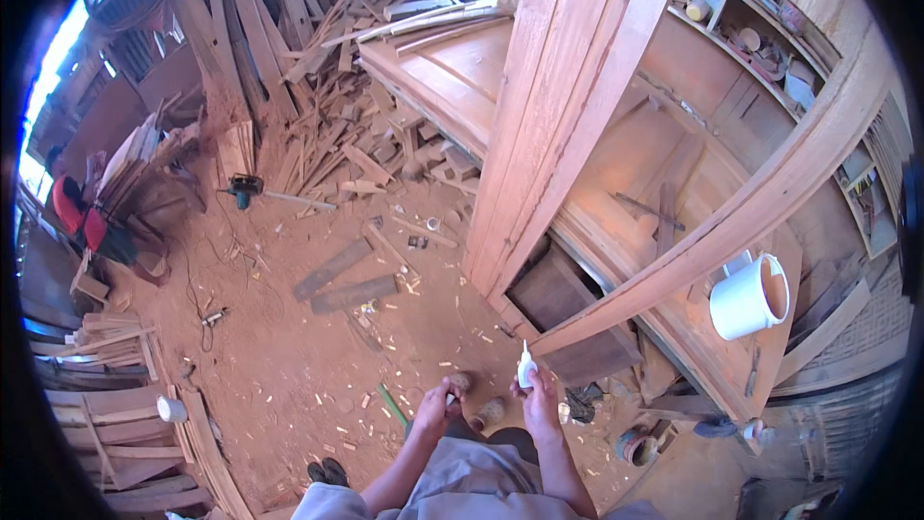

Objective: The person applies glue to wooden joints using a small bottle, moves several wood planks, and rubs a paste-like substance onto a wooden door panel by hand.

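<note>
My right hand [541,401] grips a small white squeeze bottle [526,372], its narrow nozzle pointing up. The bottle is upright, close to the lower corner of a large wooden frame [568,87] that stands before me. My left hand [435,410] is closed in front of my body, to the left of the bottle. A small pale bit shows at its fingertips, too small to name. Both hands are apart from the frame, whose second long member [760,202] curves away to the right in this view.
On the right, a workbench [616,193] carries wooden pieces and a white bucket [743,299]. Offcuts [371,125] are heaped behind. Two boards [354,293] lie on the sawdust-covered floor near a cable [207,303]. Another person [75,207] sits far left. A paint-stained tin [635,445] stands lower right.
</note>
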Motion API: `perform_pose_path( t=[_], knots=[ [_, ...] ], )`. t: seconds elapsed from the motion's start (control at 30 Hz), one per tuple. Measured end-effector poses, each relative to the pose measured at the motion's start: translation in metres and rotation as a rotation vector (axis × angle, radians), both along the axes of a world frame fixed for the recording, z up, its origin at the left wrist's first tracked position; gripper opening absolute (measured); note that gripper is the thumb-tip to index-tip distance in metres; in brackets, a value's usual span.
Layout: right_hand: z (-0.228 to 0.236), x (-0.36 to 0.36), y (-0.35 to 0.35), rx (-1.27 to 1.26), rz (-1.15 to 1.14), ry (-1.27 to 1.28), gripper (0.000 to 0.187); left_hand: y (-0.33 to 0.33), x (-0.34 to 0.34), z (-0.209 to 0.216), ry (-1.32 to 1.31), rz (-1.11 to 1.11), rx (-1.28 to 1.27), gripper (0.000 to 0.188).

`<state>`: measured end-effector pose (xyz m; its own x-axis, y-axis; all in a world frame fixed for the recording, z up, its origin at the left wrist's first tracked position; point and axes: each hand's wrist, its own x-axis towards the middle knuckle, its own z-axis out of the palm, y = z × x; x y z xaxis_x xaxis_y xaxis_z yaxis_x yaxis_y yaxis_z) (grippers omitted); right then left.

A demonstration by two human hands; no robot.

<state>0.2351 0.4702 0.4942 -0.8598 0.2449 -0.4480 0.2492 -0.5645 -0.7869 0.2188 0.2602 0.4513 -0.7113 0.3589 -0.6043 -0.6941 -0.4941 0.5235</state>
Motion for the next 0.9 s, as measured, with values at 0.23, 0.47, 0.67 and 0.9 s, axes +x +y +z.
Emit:
perform_pose_path(
  t=[0.23,0.47,0.67,0.9],
  knots=[
    [0.024,0.003,-0.018,-0.038,-0.04,0.023,0.025,-0.017,0.002,0.032,0.176,-0.201,-0.047,0.029],
    [0.056,0.007,-0.018,0.142,-0.181,0.058,0.02,-0.002,-0.055,0.086,0.396,-0.522,-0.079,0.028],
    [0.01,0.007,-0.026,0.383,-0.187,0.145,0.021,0.002,-0.117,0.134,0.615,-0.66,-0.024,0.02],
    [0.064,-0.018,-0.066,0.452,-0.152,0.209,0.019,-0.004,-0.152,0.159,0.731,-0.659,0.046,0.013]
  ],
)
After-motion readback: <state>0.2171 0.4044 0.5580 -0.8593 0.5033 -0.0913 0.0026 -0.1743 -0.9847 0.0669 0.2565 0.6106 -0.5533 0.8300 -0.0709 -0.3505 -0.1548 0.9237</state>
